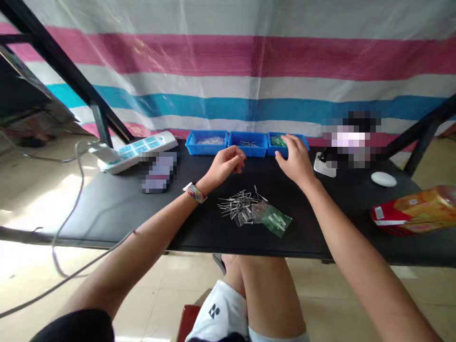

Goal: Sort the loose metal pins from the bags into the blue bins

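My left hand [228,166] is closed, its fingers curled in above the table in front of the middle blue bin [248,151]; anything inside the fingers is hidden. My right hand [296,161] is open, thumb apart from the fingers, over the front of the right blue bin [302,140], which contains green bags [278,140]. Thin metal pins lie in the middle bin, and clear bags [211,141] fill the left blue bin [202,150]. Between my forearms is a pile of thin metal pins [238,203], with clear bags and a green bag [277,221] holding short pins at its right.
A white power strip [149,145] and a blurred phone [159,173] are on the left, with a cable hanging over the table edge. To the right are a stand's white base [325,166], a white oval object [384,179] and a red-yellow packet [416,209].
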### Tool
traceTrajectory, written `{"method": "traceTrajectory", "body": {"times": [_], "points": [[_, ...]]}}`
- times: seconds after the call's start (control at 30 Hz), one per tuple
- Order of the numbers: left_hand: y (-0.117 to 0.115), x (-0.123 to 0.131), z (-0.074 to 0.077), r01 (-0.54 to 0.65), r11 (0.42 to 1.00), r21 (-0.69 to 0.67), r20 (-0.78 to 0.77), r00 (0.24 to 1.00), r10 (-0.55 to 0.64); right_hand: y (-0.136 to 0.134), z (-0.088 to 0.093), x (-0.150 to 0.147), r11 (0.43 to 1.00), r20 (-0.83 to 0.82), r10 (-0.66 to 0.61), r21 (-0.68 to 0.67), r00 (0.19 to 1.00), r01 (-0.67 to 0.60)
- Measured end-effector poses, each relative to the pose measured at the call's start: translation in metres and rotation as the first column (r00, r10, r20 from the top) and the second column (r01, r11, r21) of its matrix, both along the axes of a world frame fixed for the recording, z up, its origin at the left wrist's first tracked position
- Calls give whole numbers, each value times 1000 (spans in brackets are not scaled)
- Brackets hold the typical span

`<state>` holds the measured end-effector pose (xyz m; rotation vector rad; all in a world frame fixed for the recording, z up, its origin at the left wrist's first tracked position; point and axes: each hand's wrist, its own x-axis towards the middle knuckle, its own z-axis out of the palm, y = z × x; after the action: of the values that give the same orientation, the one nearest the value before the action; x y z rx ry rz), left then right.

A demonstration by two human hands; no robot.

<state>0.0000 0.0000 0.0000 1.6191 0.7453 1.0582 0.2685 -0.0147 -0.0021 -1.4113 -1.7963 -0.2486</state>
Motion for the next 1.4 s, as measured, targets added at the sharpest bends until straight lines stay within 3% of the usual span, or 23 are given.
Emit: {"method": "traceTrajectory", "body": {"times": [0.1,0.13,0.23,0.3,0.4,0.57,0.73,0.87,1.0,1.4], "points": [[2,-1,-1,-2,1000,5,-10,1000,2,-14,10,-8,935,-125,147,-306,981,-179],[2,-1,-2,-1,1000,6,-13,1000,1,-19,12,-12,884,-167,206,-392,964,-256],[2,-2,-2,7,1000,12,-23,1000,-7,-32,13,-24,634,-299,409,-587,862,-504],[2,-2,-2,13,1000,18,-28,1000,-13,-37,11,-32,569,-283,510,-598,812,-565],[2,-3,-2,8,1000,24,-33,999,-7,-38,7,-38,568,-228,565,-589,793,-575],[3,-3,-2,14,1000,11,-60,998,-13,-28,4,-27,589,-217,536,-596,816,-546],[2,-2,-2,41,999,-25,-167,985,-45,-18,2,-14,575,-396,424,-577,815,-580],[2,1,-3,97,995,-30,-255,962,-101,-19,2,-23,655,-606,347,-390,716,-647],[2,2,-3,110,992,-60,-238,964,-121,-24,2,-39,697,-690,325,-287,647,-657],[-2,1,4,65,998,-21,-110,992,-67,-30,-3,-50,713,-893,95,-247,440,-656]]}}
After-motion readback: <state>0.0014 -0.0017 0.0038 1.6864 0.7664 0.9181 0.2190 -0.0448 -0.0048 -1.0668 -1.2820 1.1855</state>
